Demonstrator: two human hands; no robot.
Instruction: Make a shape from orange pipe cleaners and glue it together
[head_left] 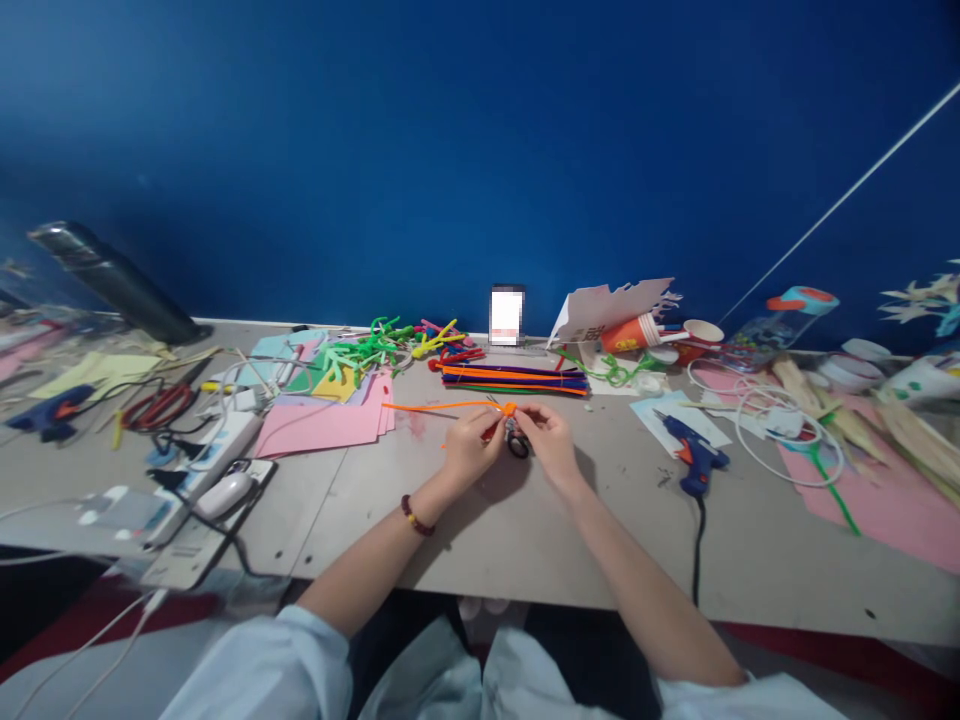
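Observation:
An orange pipe cleaner runs leftward from between my hands, its near end bunched or coiled at the fingertips. My left hand pinches it from the left, fingers closed. From the right, my right hand has its fingertips closed on the bunched orange part. Scissors with dark handle loops lie on the table just beneath my fingers, partly hidden by them. Behind my hands rests a bundle of purple, orange and green pipe cleaners.
A phone stands against the blue wall. Pink paper sheets and green pipe-cleaner pieces lie left. A blue glue gun, paper cups and a looped white cable are right. A power strip sits far left.

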